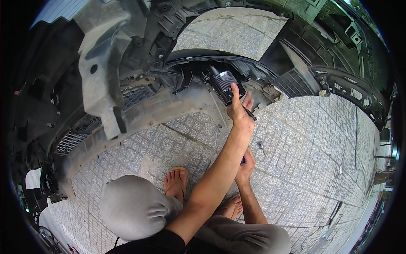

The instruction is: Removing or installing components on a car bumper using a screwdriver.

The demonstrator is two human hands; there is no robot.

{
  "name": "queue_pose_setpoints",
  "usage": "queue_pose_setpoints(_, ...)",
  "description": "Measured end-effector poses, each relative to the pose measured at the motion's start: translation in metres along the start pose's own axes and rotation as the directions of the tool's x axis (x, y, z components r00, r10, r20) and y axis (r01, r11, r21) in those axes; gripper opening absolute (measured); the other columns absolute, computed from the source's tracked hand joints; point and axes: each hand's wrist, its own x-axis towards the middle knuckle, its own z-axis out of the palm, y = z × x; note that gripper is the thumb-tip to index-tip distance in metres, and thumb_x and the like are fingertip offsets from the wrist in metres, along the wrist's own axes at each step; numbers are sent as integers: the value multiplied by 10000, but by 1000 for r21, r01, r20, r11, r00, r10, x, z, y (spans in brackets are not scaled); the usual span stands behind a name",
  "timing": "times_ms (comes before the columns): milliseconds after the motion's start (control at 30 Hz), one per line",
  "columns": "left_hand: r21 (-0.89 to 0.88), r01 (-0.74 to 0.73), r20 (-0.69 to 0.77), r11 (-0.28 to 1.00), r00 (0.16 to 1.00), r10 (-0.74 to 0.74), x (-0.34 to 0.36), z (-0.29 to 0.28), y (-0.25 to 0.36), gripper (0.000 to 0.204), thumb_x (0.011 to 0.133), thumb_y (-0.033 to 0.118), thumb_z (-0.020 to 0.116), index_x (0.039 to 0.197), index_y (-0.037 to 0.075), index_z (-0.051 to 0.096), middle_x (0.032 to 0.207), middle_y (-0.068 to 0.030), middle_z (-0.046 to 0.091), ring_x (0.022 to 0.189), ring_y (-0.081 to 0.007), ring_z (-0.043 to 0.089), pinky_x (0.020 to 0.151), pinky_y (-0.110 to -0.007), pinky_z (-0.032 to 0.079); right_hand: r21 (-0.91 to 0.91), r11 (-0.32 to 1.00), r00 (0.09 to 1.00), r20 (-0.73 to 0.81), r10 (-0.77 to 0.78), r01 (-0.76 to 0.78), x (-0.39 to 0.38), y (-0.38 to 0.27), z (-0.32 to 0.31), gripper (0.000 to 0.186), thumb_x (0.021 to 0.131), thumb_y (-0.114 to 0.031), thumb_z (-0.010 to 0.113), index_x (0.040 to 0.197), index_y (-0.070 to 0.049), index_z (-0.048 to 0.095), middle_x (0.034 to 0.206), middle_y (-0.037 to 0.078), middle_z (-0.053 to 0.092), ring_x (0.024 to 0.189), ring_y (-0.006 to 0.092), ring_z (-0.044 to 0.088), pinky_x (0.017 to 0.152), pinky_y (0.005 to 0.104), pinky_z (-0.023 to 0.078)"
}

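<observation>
Grey bracket: in the upper left of the frame; it stands in front of a dark car-bumper shell;
Sandalled foot: at lower centre, on the patterned paving;
Ribbed black unit: at upper centre, inside the shell;
Left hand: thumb and fingers are extended and apart; the thumb overlaps the unit's lower right edge, touching I cannot tell;
Right hand: below, near centre; fingers closed around a blue object, mostly hidden;
Small blue piece: on paving, just beside the right hand.
</observation>
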Motion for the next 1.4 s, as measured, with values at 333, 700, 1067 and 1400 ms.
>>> queue_pose_setpoints(333,16,-26,-32,1000,999,27,-1,1,-3,901,718,536,914,1348,49,494,1278,-79,620,966,-227,725,702,-271,543,-44,999,997,-72,-30,27,14,-1,-2,288,796,-43,741,1073,24,700,976,156,674,846,309,684,763,375,530)
queue_pose_setpoints(700,81,-6,-22,997,1000,8,-5,2,0,834,732,638,859,1305,98,583,1150,-45,557,983,-170,650,795,-294,485,-94,994,996,-63,-64,58,21,-1,-8,298,779,-67,747,1062,20,708,998,153,680,859,311,686,784,376,536)
queue_pose_setpoints(1067,92,-5,-16,996,1000,6,-8,1,2,824,729,642,860,1273,84,594,1113,-41,557,951,-162,633,782,-297,482,-132,988,994,-57,-90,81,25,-1,-10,315,756,-58,752,1062,9,715,1003,151,685,863,315,691,783,385,542)
queue_pose_setpoints(1400,100,-18,-20,995,1000,20,-7,3,2,841,704,651,872,1244,68,597,1097,-48,555,884,-152,631,745,-292,494,-165,979,989,-60,-133,122,29,0,-11,306,744,-58,762,1042,-5,717,1014,144,680,867,330,689,771,401,544)
